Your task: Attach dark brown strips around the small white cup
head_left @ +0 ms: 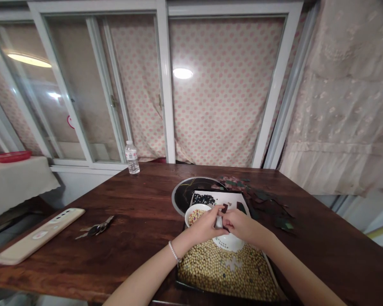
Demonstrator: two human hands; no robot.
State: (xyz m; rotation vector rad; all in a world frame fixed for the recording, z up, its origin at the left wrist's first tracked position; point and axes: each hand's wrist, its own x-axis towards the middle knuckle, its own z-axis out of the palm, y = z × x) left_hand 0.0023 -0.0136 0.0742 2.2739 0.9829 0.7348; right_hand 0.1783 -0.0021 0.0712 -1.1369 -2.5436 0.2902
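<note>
The left hand (207,226) and right hand (241,225) nearly meet over the middle of the tray (230,196), a small dark piece (224,208) between their fingers; whether both grip it, I cannot tell. It looks light and thin, likely easily torn: pinch its edges.

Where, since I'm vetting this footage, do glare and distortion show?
Head view throughout: bright reflection on the window glass; wide-angle stretch toward the edges, seemingly lengthening the phone; fine detail between left hand and right hand looks soft.
</note>
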